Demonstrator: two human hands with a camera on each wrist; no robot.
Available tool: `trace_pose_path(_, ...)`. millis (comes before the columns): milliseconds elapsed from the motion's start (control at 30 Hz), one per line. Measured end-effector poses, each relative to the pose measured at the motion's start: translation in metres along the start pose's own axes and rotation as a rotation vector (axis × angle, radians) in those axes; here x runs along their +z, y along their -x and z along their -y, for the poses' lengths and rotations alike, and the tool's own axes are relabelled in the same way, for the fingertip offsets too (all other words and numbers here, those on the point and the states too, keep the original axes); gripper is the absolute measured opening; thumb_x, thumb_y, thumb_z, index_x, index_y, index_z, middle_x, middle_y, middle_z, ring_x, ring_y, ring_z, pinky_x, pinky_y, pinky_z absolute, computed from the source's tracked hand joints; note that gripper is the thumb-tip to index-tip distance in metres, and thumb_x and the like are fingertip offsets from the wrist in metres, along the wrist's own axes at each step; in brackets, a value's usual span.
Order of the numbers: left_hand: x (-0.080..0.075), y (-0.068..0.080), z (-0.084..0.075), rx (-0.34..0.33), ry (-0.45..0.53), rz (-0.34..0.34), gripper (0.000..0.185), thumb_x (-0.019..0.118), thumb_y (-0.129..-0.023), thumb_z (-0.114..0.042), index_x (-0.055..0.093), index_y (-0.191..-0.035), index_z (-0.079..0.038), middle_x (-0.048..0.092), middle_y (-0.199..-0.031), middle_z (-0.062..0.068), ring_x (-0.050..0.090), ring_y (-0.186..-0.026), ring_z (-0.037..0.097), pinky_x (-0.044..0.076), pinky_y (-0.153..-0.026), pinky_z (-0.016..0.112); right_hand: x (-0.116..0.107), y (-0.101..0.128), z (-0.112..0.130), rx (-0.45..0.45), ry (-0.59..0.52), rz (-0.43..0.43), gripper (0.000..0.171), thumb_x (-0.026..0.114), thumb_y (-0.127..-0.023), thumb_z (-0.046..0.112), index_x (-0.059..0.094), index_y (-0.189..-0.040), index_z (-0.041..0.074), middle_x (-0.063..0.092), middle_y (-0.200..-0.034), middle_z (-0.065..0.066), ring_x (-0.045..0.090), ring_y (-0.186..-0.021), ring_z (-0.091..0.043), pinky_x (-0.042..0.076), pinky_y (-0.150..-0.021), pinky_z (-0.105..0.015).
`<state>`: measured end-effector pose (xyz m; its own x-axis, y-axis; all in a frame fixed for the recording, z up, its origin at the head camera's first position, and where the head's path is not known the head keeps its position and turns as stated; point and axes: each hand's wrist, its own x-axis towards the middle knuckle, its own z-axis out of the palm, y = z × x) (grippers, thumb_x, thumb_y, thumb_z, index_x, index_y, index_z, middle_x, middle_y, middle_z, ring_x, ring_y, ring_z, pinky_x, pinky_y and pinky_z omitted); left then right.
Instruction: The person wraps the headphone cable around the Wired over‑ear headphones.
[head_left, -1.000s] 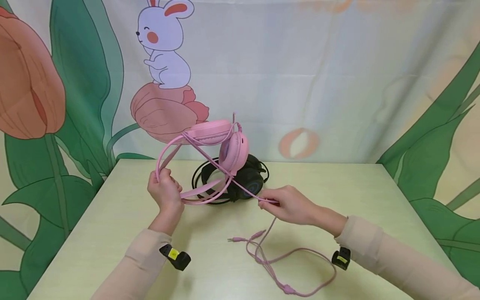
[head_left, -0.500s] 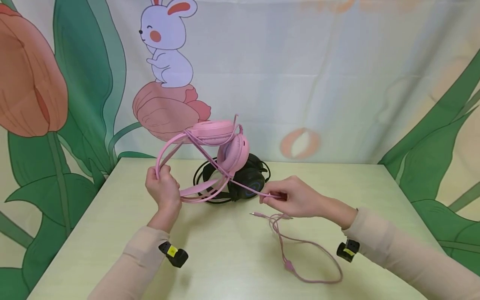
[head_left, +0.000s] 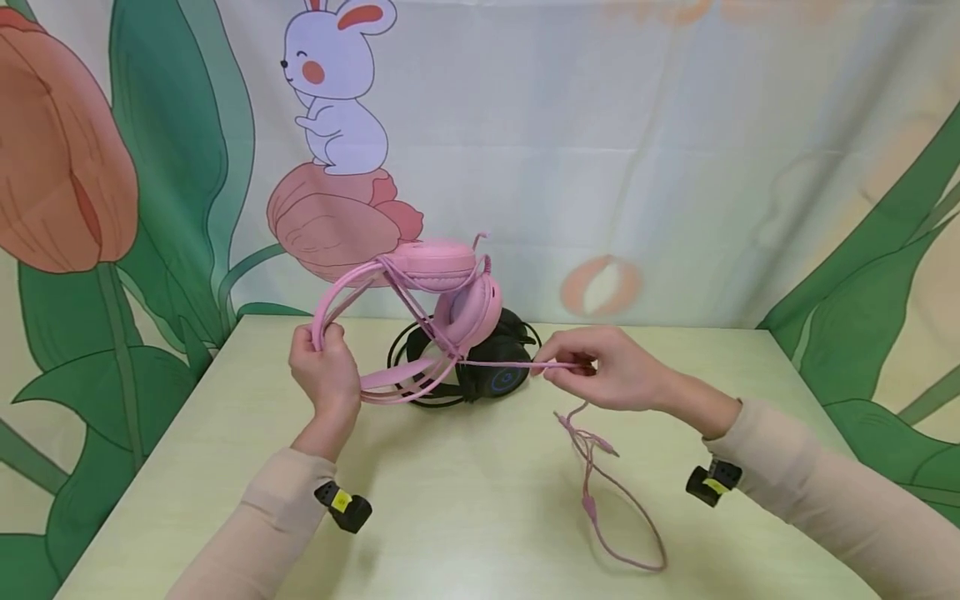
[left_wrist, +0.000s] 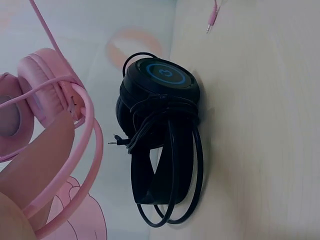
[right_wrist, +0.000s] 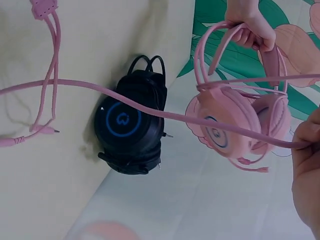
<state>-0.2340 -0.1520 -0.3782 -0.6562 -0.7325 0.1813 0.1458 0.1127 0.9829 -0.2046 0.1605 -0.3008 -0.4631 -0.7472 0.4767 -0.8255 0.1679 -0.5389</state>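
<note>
My left hand (head_left: 327, 371) grips the headband of a pink headset (head_left: 433, 265), holding it tilted above the table. The headset's ear cups point away to the upper right in the head view. Strands of its pink cable cross between the ear cups and the headband. My right hand (head_left: 611, 368) pinches that cable (head_left: 510, 364), which runs nearly straight from the headset to the fingers. Below the right hand hangs the cable's loose end (head_left: 588, 504), with a splitter and slim plugs. In the right wrist view the cable (right_wrist: 165, 114) passes across in front.
Behind the pink headset, a black headset (head_left: 498, 367) lies on the pale table (head_left: 450, 517); its own cable is wound round it in the left wrist view. A printed curtain (head_left: 675, 167) with a rabbit and tulips hangs along the table's back edge.
My right hand has moved right and up, drawing the cable straighter. The loose plug end has shifted right with it. My left hand and the pink headset stay nearly in place.
</note>
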Motion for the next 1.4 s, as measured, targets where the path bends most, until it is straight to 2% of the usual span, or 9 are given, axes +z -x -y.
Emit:
trace_pose_path(167,0.0,0.003,-0.001,0.042,-0.078,0.058,0.005,0.054,-0.081,-0.013,0.051,-0.077,-0.013,0.041,-0.06,-0.005,0.037,-0.054,0.009,0.028,-0.048,0.022,-0.007,-0.006,-0.001,-0.145,0.16,-0.029,0.019,0.063,-0.08,0.001,0.068,-0.092,0.015,0.05,-0.068,0.009,0.034,-0.053,0.0,0.029,-0.047,-0.013)
trace_pose_path(267,-0.001,0.005,-0.002,0.088,-0.106,0.085,0.004,0.055,-0.081,-0.013,0.053,-0.079,-0.01,0.041,-0.059,-0.004,0.037,-0.052,0.009,0.027,-0.045,0.021,-0.012,-0.01,0.0,-0.26,0.356,-0.082,0.011,0.062,-0.085,0.011,0.069,-0.09,0.017,0.046,-0.063,0.01,0.037,-0.053,0.001,0.029,-0.046,-0.012)
trace_pose_path(400,-0.002,0.008,-0.005,0.173,-0.137,0.109,0.006,0.056,-0.081,-0.011,0.054,-0.08,-0.006,0.042,-0.058,-0.003,0.038,-0.052,0.009,0.027,-0.045,0.021,-0.017,-0.015,0.002,-0.413,0.636,-0.169,0.014,0.056,-0.09,0.02,0.07,-0.089,0.02,0.043,-0.06,0.009,0.036,-0.048,0.0,0.026,-0.041,-0.014)
trace_pose_path(567,-0.004,0.008,-0.008,0.25,-0.178,0.153,0.006,0.057,-0.081,-0.01,0.055,-0.079,-0.004,0.042,-0.056,-0.002,0.037,-0.05,0.009,0.027,-0.043,0.02,-0.02,-0.019,0.001,-0.551,0.887,-0.257,0.015,0.056,-0.09,0.025,0.066,-0.082,0.018,0.042,-0.059,0.007,0.033,-0.043,-0.004,0.021,-0.036,-0.019)
trace_pose_path(767,-0.006,0.009,-0.01,0.286,-0.226,0.242,0.006,0.057,-0.08,-0.009,0.055,-0.078,-0.004,0.04,-0.057,0.0,0.037,-0.052,0.011,0.027,-0.043,0.02,-0.027,-0.021,-0.004,-0.552,0.999,-0.304,0.033,0.054,-0.091,0.036,0.05,-0.066,0.014,0.036,-0.054,0.006,0.03,-0.04,-0.006,0.017,-0.035,-0.021)
trace_pose_path(967,-0.005,0.011,-0.015,0.32,-0.263,0.332,0.007,0.057,-0.079,-0.009,0.053,-0.074,-0.005,0.039,-0.056,0.001,0.038,-0.052,0.014,0.028,-0.043,0.022,-0.034,-0.025,-0.007,-0.521,1.118,-0.294,0.045,0.054,-0.086,0.049,0.048,-0.067,0.008,0.05,-0.059,-0.002,0.037,-0.041,-0.013,0.031,-0.04,-0.027)
trace_pose_path(1167,-0.004,0.013,-0.02,0.348,-0.323,0.433,0.007,0.058,-0.079,-0.011,0.054,-0.074,-0.007,0.041,-0.055,0.001,0.04,-0.052,0.015,0.031,-0.042,0.023,-0.036,-0.032,-0.007,-0.591,1.12,-0.27,0.046,0.053,-0.087,0.049,0.046,-0.065,0.01,0.05,-0.061,-0.001,0.047,-0.051,-0.018,0.038,-0.043,-0.026)
trace_pose_path(1300,-0.004,0.018,-0.027,0.369,-0.368,0.515,0.006,0.059,-0.078,-0.013,0.055,-0.077,-0.009,0.043,-0.057,0.001,0.043,-0.052,0.015,0.034,-0.042,0.024,-0.037,-0.037,-0.006,-0.64,1.131,-0.248,0.046,0.049,-0.089,0.05,0.045,-0.064,0.011,0.042,-0.057,0.002,0.039,-0.047,-0.014,0.04,-0.045,-0.026)
trace_pose_path(1400,-0.003,0.022,-0.031,0.4,-0.385,0.572,0.006,0.06,-0.077,-0.014,0.055,-0.077,-0.011,0.045,-0.057,0.001,0.044,-0.052,0.015,0.036,-0.044,0.026,-0.036,-0.041,-0.005,-0.661,1.143,-0.231,0.047,0.048,-0.089,0.05,0.043,-0.063,0.012,0.035,-0.054,0.004,0.027,-0.045,-0.012,0.032,-0.041,-0.024)
